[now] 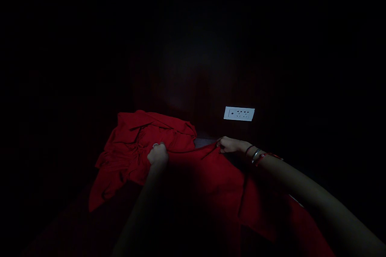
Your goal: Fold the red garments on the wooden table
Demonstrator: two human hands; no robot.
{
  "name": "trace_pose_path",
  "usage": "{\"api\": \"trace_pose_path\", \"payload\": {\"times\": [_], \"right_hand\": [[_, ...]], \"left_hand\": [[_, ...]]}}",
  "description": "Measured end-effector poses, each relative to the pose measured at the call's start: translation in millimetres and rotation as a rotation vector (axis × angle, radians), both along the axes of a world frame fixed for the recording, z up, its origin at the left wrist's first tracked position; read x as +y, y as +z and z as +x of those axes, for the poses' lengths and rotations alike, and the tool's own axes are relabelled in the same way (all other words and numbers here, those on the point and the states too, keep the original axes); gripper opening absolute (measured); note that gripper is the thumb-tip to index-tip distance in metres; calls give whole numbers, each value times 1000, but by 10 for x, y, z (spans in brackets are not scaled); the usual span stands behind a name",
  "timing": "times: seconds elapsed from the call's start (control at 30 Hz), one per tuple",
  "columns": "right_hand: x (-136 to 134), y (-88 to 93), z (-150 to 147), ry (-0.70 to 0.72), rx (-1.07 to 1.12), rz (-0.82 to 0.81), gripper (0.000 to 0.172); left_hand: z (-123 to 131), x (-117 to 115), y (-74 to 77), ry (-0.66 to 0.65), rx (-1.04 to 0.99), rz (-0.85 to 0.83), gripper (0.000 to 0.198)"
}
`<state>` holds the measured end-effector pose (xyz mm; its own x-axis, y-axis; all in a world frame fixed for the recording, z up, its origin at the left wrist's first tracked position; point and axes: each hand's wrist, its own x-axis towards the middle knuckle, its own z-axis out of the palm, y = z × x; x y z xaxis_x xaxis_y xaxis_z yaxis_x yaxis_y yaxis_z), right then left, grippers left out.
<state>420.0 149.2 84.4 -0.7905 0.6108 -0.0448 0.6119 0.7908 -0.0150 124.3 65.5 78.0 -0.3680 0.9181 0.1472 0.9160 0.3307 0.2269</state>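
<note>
A red cloth (132,156) lies spread and bunched on a dark surface in a very dim room. My left hand (157,154), with a ring on a finger, is closed on the cloth near its middle. Further right, my right hand (229,144) pinches the cloth's far edge, and bangles and a red thread sit on that wrist. The stretch of cloth between the hands is pulled fairly flat, while the part to the left is crumpled in folds.
A white socket plate (239,113) is fixed on the dark wall behind the cloth. A pale strip of surface (203,142) shows between the cloth and the wall. Everything else is too dark to make out.
</note>
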Motion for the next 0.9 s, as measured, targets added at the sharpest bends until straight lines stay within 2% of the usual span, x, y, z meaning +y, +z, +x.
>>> {"api": "trace_pose_path", "payload": {"times": [0.07, 0.1, 0.17, 0.23, 0.27, 0.33, 0.4, 0.47, 0.53, 0.6, 0.67, 0.73, 0.8, 0.9], "right_hand": [[-69, 113, -39, -35, 54, -46, 16], [-104, 181, -57, -61, 82, -74, 16], [-162, 306, -86, -123, 143, -115, 16], [-194, 378, -104, -181, 202, -124, 19], [-199, 384, -111, -199, 226, -125, 23], [-189, 339, -131, -235, 257, -147, 39], [-166, 232, -170, -298, 266, -182, 60], [-144, 92, -235, -409, 273, -169, 73], [-145, -57, -322, -543, 286, -84, 73], [-182, -199, -411, -683, 297, 27, 67], [-254, -332, -479, -788, 319, 93, 59], [-338, -459, -510, -797, 332, 109, 56], [-407, -573, -504, -735, 287, 106, 55], [-467, -662, -470, -729, 210, 104, 52]], "left_hand": [[201, -30, 18, -11, 79, 107, 32], [332, -46, 13, -72, 119, 161, 32], [609, -78, -46, -330, 161, 209, 32], [826, -101, -177, -623, 137, 172, 30], [893, -106, -260, -719, 108, 137, 31], [939, -103, -423, -818, 46, 49, 42], [908, -85, -525, -831, 19, -31, 53], [849, -63, -526, -808, 32, -59, 54], [776, -41, -436, -730, 71, -20, 48], [666, -20, -306, -627, 137, 53, 43], [501, -2, -194, -519, 191, 54, 41], [302, 12, -133, -446, 204, -23, 43], [117, 22, -115, -408, 203, -82, 40], [-38, 17, -76, -407, 214, -30, 37]]}}
